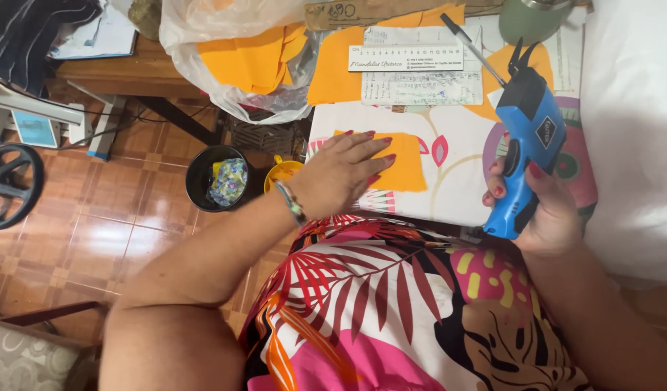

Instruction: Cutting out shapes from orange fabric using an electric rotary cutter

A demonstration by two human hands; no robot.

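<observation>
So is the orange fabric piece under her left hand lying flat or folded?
Flat: the orange fabric piece lies spread on the table, left hand pressing its edge.

Hands on orange fabric (404,170), blue cutter (525,148)

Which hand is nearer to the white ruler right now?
Right. The right hand, gripping the blue electric cutter, sits below and right of the white ruler. The left hand lies flat on an orange fabric piece, slightly farther below it.
</observation>
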